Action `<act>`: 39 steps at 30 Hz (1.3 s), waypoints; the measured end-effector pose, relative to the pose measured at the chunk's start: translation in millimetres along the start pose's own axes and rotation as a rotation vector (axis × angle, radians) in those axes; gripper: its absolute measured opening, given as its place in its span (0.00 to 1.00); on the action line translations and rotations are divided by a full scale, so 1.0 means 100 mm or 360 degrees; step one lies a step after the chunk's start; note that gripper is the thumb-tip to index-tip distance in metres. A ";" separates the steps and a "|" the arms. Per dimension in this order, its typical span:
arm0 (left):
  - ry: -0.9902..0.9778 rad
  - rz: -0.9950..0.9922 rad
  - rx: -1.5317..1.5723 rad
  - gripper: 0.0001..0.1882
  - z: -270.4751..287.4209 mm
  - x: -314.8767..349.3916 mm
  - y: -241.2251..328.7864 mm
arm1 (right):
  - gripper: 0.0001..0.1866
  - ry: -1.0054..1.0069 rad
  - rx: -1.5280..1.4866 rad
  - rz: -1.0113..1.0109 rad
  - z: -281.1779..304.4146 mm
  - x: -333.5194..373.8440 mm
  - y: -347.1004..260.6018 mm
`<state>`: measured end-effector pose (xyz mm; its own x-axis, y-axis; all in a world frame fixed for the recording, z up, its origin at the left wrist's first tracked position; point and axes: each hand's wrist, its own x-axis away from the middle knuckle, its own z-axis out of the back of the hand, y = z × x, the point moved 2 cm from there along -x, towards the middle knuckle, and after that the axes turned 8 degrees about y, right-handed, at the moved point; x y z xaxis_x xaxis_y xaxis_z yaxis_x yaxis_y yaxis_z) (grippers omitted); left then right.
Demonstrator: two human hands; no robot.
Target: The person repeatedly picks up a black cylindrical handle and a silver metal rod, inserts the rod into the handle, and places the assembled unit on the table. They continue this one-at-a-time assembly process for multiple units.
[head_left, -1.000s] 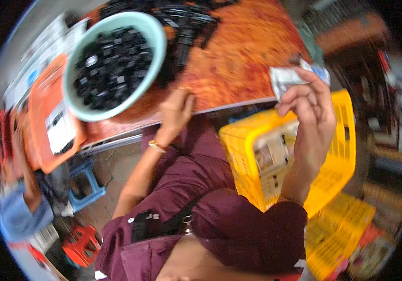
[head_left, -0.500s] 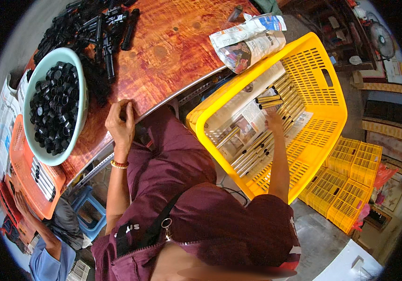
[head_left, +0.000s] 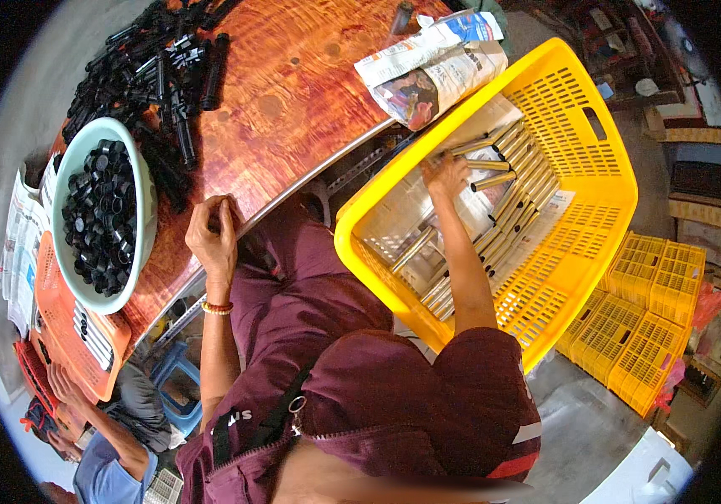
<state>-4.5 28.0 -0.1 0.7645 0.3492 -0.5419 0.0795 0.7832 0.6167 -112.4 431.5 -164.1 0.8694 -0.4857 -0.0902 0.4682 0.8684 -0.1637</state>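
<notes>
At the front edge of the wooden table (head_left: 293,109), my left hand (head_left: 212,235) rests with its fingers curled in. Whatever those fingers may hold is hidden. My right hand (head_left: 446,175) reaches into a yellow plastic basket (head_left: 558,244), beside the near ends of several gold metal tubes (head_left: 492,181). Its fingers point away and are partly blurred, so I cannot make out a grip. Some tubes lie slanted on top of the others, over newspaper lining the basket; a few show black ends.
A pale green bowl (head_left: 149,210) full of black caps (head_left: 104,218) stands on the left. Behind it lie heaped black parts (head_left: 138,76). An orange tray (head_left: 62,290) holds silver tubes. Newspaper-wrapped goods (head_left: 432,71) sit by the basket. A co-worker's arm (head_left: 108,424) shows lower left.
My right hand has moved left and farther inside the basket, to the left ends of the tubes. Some tubes there have shifted. My left hand stays at the table edge. The view has turned slightly.
</notes>
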 end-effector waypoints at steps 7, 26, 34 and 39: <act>-0.0042 -0.0036 -0.0029 0.03 -0.01 0.01 0.01 | 0.34 0.0207 -0.0277 0.0282 -0.16 -0.33 0.23; -0.0019 0.0022 -0.0019 0.04 -0.04 0.01 0.03 | 0.33 -0.0338 -0.0049 -0.0038 -0.24 -0.32 0.65; -0.0044 -0.0019 0.0042 0.02 -0.01 0.02 0.00 | 0.32 -0.0411 0.0023 0.0379 -0.05 0.52 0.83; -0.0071 0.0077 0.0084 0.03 -0.01 0.04 -0.03 | 0.32 -0.0433 0.0149 0.0656 0.14 1.02 0.95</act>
<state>-1.7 27.5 -4.6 0.7959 0.3618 -0.4854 0.0745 0.7372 0.6715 23.2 465.7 -174.8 0.9888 -0.0675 0.1328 0.0784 0.9938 -0.0784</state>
